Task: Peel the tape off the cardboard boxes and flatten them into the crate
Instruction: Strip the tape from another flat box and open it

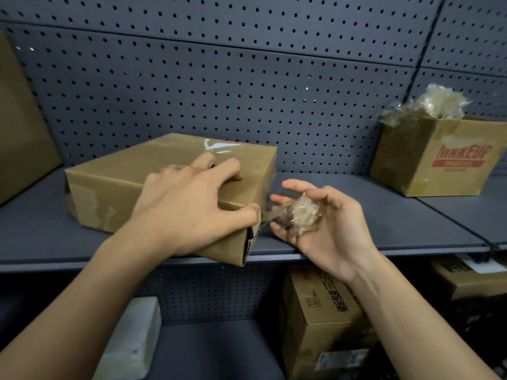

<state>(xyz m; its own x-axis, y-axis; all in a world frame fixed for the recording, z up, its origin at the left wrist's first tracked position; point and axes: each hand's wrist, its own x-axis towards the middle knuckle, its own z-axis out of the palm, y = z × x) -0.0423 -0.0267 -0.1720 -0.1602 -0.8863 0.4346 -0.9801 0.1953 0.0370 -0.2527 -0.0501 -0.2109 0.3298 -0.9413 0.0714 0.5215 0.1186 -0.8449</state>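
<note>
A flat brown cardboard box (115, 187) lies on the grey shelf (384, 223), its near right corner jutting over the shelf's front edge. My left hand (192, 204) rests on top of the box with spread fingers, the thumb pressing on the right edge. My right hand (323, 229) is just right of that corner, palm up, cupping a crumpled wad of clear tape (303, 215). A strip of tape (270, 215) runs from the wad to the box edge by my left thumb.
An open box printed MAKEUP (436, 160), stuffed with crumpled tape, stands at the shelf's right. Another brown box (19, 127) leans at the far left. Below the shelf are more cartons (323, 319) and a white package (134, 338). A pegboard wall closes the back.
</note>
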